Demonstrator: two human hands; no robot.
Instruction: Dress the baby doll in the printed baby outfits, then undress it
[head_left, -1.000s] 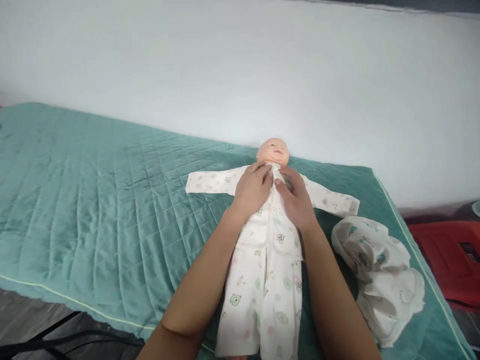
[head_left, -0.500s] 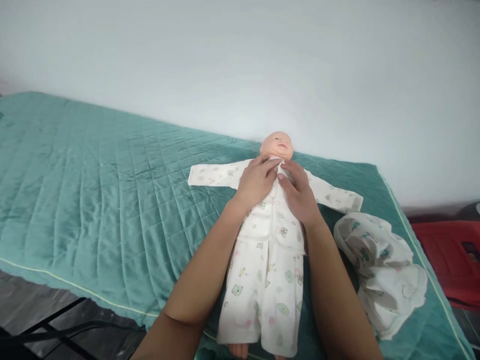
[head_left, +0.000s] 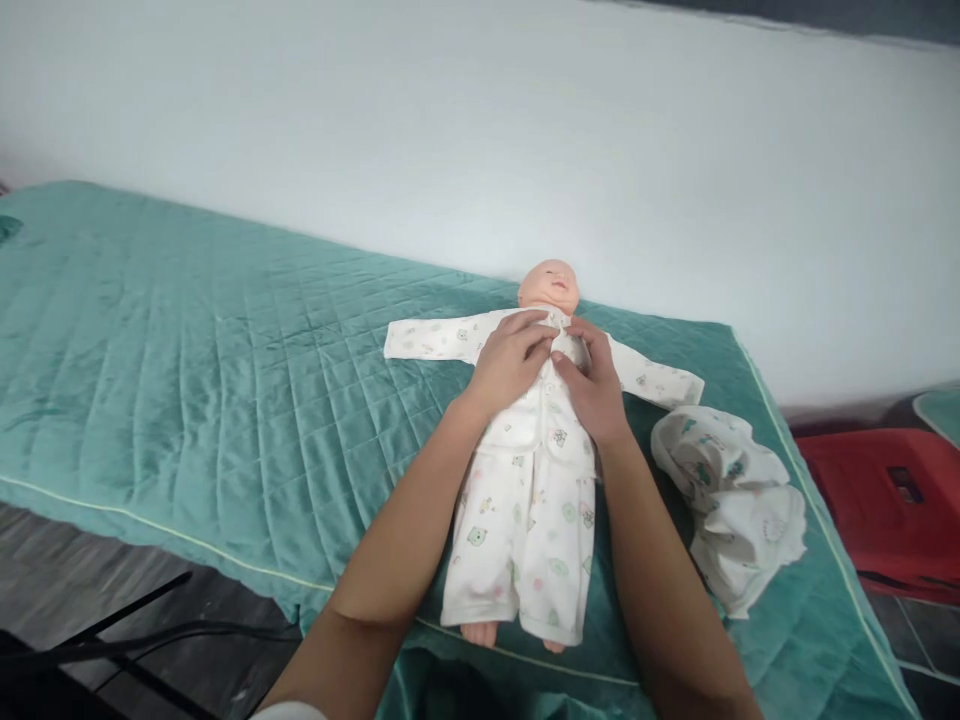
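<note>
A baby doll (head_left: 551,284) lies on its back, dressed in a white printed jacket (head_left: 525,432) and matching trousers (head_left: 487,540). Its sleeves stretch out to both sides. On the chest, my left hand (head_left: 511,358) is closed at the jacket's front opening, pinching the edge near an upper button. My right hand (head_left: 594,378) grips the opposite edge, thumb and fingers brought together just beside the left fingertips. The button between them is mostly hidden. A lower button (head_left: 549,388) shows below the hands, and the doll's feet (head_left: 480,633) stick out of the trouser legs.
A crumpled white printed cloth (head_left: 739,510) lies right of the doll on the green quilted bed cover (head_left: 247,400). Behind is a white wall (head_left: 375,130). A red plastic object (head_left: 885,490) stands past the bed's right edge; black metal bars (head_left: 127,620) show at lower left.
Both hands have shifted slightly down the jacket front, uncovering more of the collar. The view has tilted a little, and the doll's feet now show more fully.
</note>
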